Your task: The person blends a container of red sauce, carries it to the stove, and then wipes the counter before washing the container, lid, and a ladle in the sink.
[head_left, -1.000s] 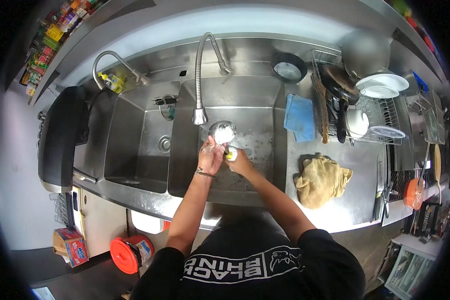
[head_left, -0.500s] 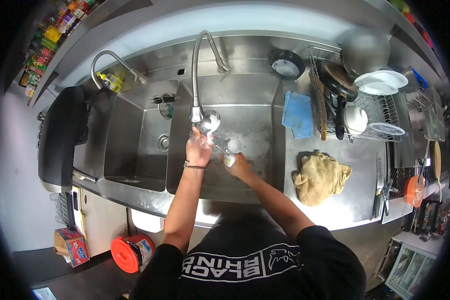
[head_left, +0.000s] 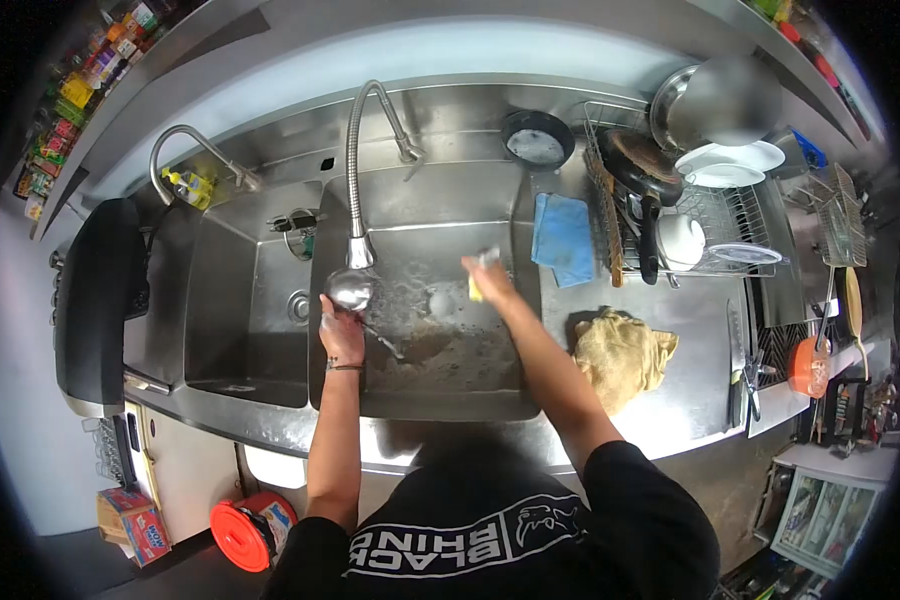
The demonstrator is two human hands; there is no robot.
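In the right-hand basin of the double sink (head_left: 450,385), my left hand (head_left: 342,335) grips a shiny metal ladle (head_left: 351,290) near its round bowl. Its thin handle slants down to the right. The bowl sits directly beneath the spray head of the flexible tap (head_left: 360,250), and water splashes in the basin. My right hand (head_left: 492,282) is raised over the right side of the basin, apart from the ladle, closed around a sponge (head_left: 475,290) whose yellow edge shows. White suds (head_left: 440,303) lie on the basin floor between my hands.
To the right lie a blue cloth (head_left: 562,240), a tan cloth (head_left: 622,352) and a knife (head_left: 737,345). A dish rack (head_left: 735,225) holds a pan and plates. Behind the basin sits a black pan (head_left: 537,140) with suds. A second tap (head_left: 195,135) stands left.
My left hand has shifted left and down with the ladle, its bowl now under the tap. My right hand has moved up and away from the ladle with the sponge. The view has shifted slightly.
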